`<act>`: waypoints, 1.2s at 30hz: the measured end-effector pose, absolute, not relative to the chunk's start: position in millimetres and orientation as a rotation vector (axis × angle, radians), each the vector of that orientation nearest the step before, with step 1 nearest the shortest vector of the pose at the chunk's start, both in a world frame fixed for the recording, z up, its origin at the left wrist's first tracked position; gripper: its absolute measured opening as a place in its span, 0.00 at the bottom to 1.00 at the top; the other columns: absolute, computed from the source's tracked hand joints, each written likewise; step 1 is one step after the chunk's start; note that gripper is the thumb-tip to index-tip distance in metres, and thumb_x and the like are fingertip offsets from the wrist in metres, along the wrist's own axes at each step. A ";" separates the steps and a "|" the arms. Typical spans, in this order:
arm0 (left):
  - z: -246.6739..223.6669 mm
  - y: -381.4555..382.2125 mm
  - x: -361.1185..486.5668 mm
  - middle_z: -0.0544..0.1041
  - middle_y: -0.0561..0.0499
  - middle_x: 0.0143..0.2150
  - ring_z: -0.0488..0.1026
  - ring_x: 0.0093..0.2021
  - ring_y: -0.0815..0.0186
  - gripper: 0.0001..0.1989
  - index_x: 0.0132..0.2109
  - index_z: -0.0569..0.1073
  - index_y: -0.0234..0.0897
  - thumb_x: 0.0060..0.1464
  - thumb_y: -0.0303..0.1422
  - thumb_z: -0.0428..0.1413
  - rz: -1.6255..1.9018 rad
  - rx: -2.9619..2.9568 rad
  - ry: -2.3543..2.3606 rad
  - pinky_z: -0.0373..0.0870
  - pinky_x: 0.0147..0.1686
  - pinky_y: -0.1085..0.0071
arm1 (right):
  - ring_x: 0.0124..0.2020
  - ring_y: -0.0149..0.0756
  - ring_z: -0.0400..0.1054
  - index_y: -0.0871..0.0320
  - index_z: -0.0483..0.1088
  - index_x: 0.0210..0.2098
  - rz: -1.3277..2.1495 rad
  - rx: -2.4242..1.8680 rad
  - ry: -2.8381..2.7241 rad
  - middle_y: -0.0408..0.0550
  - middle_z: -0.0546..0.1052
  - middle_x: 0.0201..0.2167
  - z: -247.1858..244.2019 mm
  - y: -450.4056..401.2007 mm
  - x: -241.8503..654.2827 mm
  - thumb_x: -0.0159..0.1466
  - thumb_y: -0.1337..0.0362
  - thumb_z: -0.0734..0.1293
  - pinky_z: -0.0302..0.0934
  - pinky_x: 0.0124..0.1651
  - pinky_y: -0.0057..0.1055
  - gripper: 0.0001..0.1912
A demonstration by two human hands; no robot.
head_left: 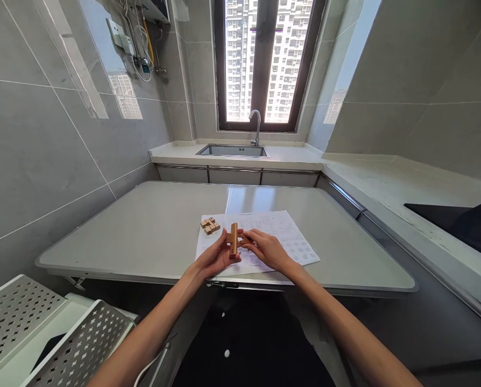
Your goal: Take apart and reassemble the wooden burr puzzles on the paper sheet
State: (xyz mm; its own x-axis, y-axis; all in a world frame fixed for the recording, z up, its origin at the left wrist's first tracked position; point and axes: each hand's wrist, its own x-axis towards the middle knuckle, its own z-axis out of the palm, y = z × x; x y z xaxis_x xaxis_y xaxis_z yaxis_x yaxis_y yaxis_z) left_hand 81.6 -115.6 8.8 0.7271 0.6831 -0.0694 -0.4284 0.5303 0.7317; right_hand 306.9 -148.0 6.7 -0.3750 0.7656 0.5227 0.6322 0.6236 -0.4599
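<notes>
Above the near part of a printed paper sheet (292,236), my hands meet at a few interlocked wooden puzzle pieces (234,239). One brown bar stands lengthwise, and other wood crosses it on both sides. My left hand (215,258) is closed around the left side and underside of this wood. From the right, the fingers of my right hand (269,250) pinch the crossing wood; the fingers partly hide its end. Several notched wooden pieces (210,226) lie close together on the sheet's upper left corner, just beyond my left hand.
The sheet lies on a pale folding table (163,226) with a centre seam. Behind it, a counter holds a sink (232,150) and faucet (257,126) below a window. A perforated white rack (79,344) stands at lower left. Something dark (466,220) rests on the right counter.
</notes>
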 end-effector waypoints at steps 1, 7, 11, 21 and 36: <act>8.0 -116.3 82.0 0.81 0.39 0.48 0.80 0.31 0.65 0.27 0.64 0.74 0.35 0.70 0.50 0.54 0.689 0.756 0.375 0.78 0.41 0.65 | 0.44 0.40 0.77 0.50 0.72 0.58 0.222 -1.099 -2.126 0.49 0.81 0.48 7.5 -148.2 307.4 0.77 0.57 0.63 0.68 0.45 0.34 0.13; 0.3 -118.4 85.4 0.82 0.43 0.53 0.77 0.26 0.71 0.22 0.58 0.77 0.41 0.67 0.51 0.58 0.798 0.754 0.412 0.79 0.36 0.69 | 0.46 0.42 0.80 0.49 0.73 0.57 0.148 -1.170 -2.139 0.49 0.83 0.50 8.5 -149.0 305.9 0.77 0.57 0.64 0.69 0.44 0.33 0.12; -2.2 -119.4 85.9 0.82 0.43 0.53 0.77 0.26 0.72 0.20 0.56 0.77 0.40 0.67 0.48 0.60 0.833 0.770 0.458 0.79 0.34 0.72 | 0.51 0.44 0.80 0.48 0.74 0.58 0.116 -1.188 -2.137 0.49 0.82 0.56 7.1 -149.6 306.1 0.76 0.58 0.65 0.72 0.47 0.36 0.13; 23.3 -109.2 102.7 0.83 0.47 0.51 0.76 0.28 0.76 0.12 0.49 0.80 0.36 0.68 0.40 0.62 0.956 0.728 0.516 0.78 0.31 0.79 | 0.53 0.46 0.80 0.47 0.73 0.60 0.055 -1.235 -2.126 0.46 0.74 0.68 32.3 -143.1 318.4 0.75 0.63 0.65 0.72 0.48 0.37 0.15; 45.0 -55.9 127.3 0.79 0.43 0.62 0.62 0.19 0.82 0.15 0.44 0.80 0.38 0.73 0.42 0.53 0.939 0.781 0.575 0.75 0.27 0.77 | 0.44 0.42 0.79 0.51 0.74 0.54 -0.012 -1.396 -2.157 0.53 0.72 0.67 40.8 -110.5 367.7 0.78 0.60 0.61 0.69 0.40 0.36 0.12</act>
